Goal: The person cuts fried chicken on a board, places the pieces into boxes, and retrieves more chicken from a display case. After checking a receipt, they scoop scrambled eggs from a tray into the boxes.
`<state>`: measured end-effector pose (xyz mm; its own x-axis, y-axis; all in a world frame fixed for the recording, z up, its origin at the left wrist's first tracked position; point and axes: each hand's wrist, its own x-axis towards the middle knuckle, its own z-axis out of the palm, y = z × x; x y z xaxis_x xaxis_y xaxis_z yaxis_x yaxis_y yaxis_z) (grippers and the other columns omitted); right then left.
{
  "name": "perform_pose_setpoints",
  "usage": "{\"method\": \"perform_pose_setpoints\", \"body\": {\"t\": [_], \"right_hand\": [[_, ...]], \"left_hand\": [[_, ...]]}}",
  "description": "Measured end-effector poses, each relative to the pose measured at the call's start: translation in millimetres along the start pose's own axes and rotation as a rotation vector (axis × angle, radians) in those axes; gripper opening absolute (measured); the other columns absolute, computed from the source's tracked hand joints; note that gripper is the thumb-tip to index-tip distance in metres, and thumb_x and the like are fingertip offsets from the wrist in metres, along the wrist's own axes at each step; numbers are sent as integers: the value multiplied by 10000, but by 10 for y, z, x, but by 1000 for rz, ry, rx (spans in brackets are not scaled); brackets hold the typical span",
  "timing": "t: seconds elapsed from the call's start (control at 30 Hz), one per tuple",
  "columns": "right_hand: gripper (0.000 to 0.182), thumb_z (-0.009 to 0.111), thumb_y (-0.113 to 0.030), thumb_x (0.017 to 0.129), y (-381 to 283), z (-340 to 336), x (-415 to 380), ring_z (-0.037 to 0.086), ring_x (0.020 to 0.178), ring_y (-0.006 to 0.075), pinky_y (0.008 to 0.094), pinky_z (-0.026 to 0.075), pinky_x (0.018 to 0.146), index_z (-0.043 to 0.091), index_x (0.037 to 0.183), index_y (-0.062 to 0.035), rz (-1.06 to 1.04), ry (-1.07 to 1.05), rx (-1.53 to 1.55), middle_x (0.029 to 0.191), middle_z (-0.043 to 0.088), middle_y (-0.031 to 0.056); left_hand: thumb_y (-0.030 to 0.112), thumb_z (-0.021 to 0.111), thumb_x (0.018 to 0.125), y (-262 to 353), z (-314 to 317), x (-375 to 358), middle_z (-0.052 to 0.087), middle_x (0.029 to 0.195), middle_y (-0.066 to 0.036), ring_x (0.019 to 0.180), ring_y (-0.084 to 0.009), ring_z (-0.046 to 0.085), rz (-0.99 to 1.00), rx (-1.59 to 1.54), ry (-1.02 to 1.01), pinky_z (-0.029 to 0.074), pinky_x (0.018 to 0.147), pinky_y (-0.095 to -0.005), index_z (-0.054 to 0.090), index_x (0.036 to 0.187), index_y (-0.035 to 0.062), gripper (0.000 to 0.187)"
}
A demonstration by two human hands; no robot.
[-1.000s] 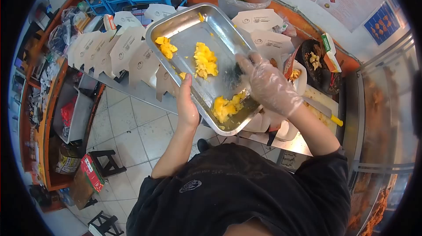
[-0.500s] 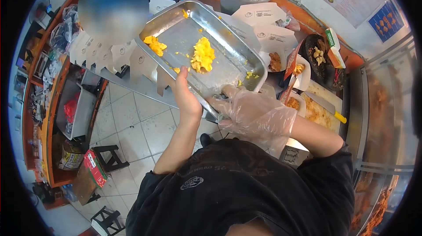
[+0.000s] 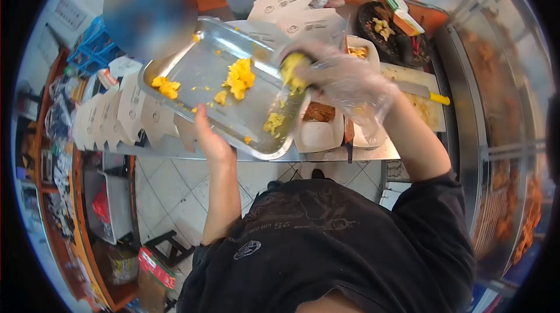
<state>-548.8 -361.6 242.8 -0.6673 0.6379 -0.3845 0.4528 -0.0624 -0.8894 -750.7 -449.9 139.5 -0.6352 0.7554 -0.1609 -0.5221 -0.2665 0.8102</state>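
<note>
Since 0.5 s ago, right hand [image 3: 341,77] rose, gripping yellow food [image 3: 291,71]; left hand [image 3: 211,138] grips the tray [image 3: 198,74]. Keep it level above the box [image 3: 319,129].

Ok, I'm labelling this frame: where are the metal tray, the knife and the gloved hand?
metal tray [image 3: 201,77], head view, bare floor.
knife [image 3: 438,99], head view, yellow handle.
gloved right hand [image 3: 344,79], head view, back of hand.
</note>
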Motion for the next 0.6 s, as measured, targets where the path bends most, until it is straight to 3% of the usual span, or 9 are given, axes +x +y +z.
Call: {"method": "perform_pose_setpoints", "body": {"t": [0.07, 0.1, 0.17, 0.2, 0.23, 0.27, 0.33, 0.43, 0.6], "right_hand": [[378, 536, -79, 874, 149, -90, -71, 580, 982, 293, 362, 456, 850, 474, 1246, -50, -277, 536, -193, 1112, 569, 149], [378, 536, -79, 874, 187, -67, -98, 580, 982, 293, 362, 456, 850, 474, 1246, -50, -276, 560, -196, 1112, 569, 149], [459, 538, 4, 829, 258, 117, -135, 519, 1115, 373, 414, 430, 920, 433, 1275, -21, -788, 1113, -670, 1193, 541, 209], [568, 499, 106, 795, 350, 351, -110, 397, 1290, 368, 401, 312, 1067, 384, 1343, 6, -624, 1184, -585, 1374, 427, 212], [621, 478, 130, 790, 425, 597, -5, 419, 1266, 360, 432, 324, 1055, 347, 1378, -20, -495, 1280, -569, 1380, 418, 208], [645, 486, 118, 789, 794, 726, 254, 400, 1270, 374, 469, 317, 1051, 312, 1396, -17, -568, 1356, -756, 1403, 383, 220], [699, 566, 51, 780, 1035, 1192, 619, 403, 1235, 412, 468, 309, 1048, 322, 1415, -106, -92, 1155, -629, 1374, 369, 242], [716, 587, 46, 769, 1689, 1473, 960, 406, 1231, 405, 451, 324, 1039, 344, 1414, -147, 50, 1097, -695, 1351, 376, 239], [701, 532, 107, 775, 661, 1215, 548, 469, 1189, 333, 384, 371, 1026, 336, 1415, -100, -332, 1310, -557, 1364, 380, 210]], "left_hand": [[364, 481, 919, 118, -178, 144, 500, 1288, -102, 1174, -249, 484, 34, 7, 13, 371, 998, -380, 421, 1319, 26, 528], [364, 481, 919, 187, -247, 198, 500, 1288, -102, 1174, -249, 484, 27, 2, -10, 371, 998, -380, 421, 1319, 26, 528], [370, 459, 925, 366, -326, 289, 473, 1302, -112, 1201, -246, 460, -10, -25, -13, 366, 1008, -382, 396, 1328, 24, 536], [388, 455, 922, 411, -398, 355, 476, 1296, -111, 1194, -242, 462, 7, -37, -44, 368, 1004, -381, 406, 1317, 24, 540], [388, 455, 922, 454, -448, 406, 476, 1296, -111, 1194, -242, 462, 10, -51, -55, 368, 1004, -381, 406, 1317, 24, 540], [391, 454, 922, 498, -497, 456, 477, 1293, -110, 1191, -241, 464, 7, -53, -76, 368, 1003, -379, 407, 1315, 23, 541], [394, 451, 925, 624, -605, 543, 470, 1302, -109, 1193, -241, 464, -18, -35, -78, 364, 1008, -373, 404, 1317, 19, 544], [399, 443, 928, 678, -740, 567, 457, 1320, -109, 1202, -241, 458, -41, -8, -134, 356, 1015, -373, 395, 1328, 16, 556], [374, 424, 944, 570, -1045, 703, 508, 1268, -97, 1162, -224, 492, -46, -41, -135, 384, 984, -362, 441, 1297, 18, 503]]}}
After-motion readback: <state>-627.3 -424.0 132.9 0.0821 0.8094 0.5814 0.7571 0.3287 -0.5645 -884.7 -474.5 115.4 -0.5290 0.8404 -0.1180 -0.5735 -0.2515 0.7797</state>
